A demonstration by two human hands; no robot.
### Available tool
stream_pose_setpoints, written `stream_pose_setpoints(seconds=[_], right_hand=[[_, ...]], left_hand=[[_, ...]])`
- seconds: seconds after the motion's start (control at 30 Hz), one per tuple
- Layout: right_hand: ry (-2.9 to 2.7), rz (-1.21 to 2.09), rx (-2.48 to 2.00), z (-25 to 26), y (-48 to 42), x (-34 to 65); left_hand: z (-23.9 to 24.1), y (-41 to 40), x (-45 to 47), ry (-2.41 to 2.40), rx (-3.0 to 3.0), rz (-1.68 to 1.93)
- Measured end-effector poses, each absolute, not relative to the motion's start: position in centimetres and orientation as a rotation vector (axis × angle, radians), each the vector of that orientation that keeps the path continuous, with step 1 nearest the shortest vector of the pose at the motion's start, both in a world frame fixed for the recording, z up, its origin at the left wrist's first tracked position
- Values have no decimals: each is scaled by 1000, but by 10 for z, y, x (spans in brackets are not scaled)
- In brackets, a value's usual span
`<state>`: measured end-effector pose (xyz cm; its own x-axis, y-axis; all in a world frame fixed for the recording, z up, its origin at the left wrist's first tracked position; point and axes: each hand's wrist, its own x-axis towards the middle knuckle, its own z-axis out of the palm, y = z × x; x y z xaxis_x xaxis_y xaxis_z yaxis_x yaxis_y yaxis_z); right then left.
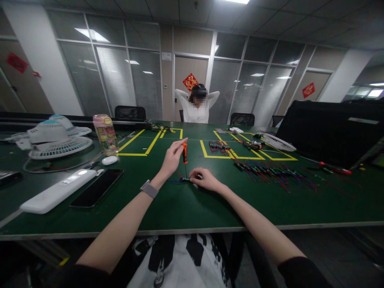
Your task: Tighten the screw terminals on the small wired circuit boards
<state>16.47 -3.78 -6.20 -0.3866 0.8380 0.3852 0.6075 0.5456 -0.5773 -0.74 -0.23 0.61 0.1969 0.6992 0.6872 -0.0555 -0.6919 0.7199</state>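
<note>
My left hand (173,157) is closed on the orange and black handle of a screwdriver (185,154), a finger lying over its top end. The screwdriver stands upright, its thin shaft pointing down at a small green terminal block (186,179) on the table. Red and blue wires come out of the block's left side. My right hand (204,179) rests on the table with its fingertips pinched at the block's right end. Whether the screwdriver's tip sits in a screw is too small to tell.
Wired green parts (273,170) lie in a spread to the right, with another bundle (219,148) behind. On the left are a phone (97,188), a power strip (60,190), a bottle (105,136) and fans (60,138). A person (196,106) sits opposite.
</note>
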Motion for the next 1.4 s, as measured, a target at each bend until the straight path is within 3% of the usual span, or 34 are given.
stream_pose_setpoints(seconds=[0.33,0.53,0.83,1.07,1.4], right_hand=[[-2140,416,-1173,-62,-37,166],[-2154,390,-1171,-62,-37,166],[-2099,376,-1182,-69,-35,165],[-2086,388,-1172,-68,-35,164],[-2100,380,-1179,-69,-34,165]], left_hand=[[7,-1,-9,675,1848,1603],[5,1,-5,443,1700,1405],[8,-5,-7,714,1881,1657],[7,-1,-5,486,1695,1470],[7,-2,-7,689,1871,1603]])
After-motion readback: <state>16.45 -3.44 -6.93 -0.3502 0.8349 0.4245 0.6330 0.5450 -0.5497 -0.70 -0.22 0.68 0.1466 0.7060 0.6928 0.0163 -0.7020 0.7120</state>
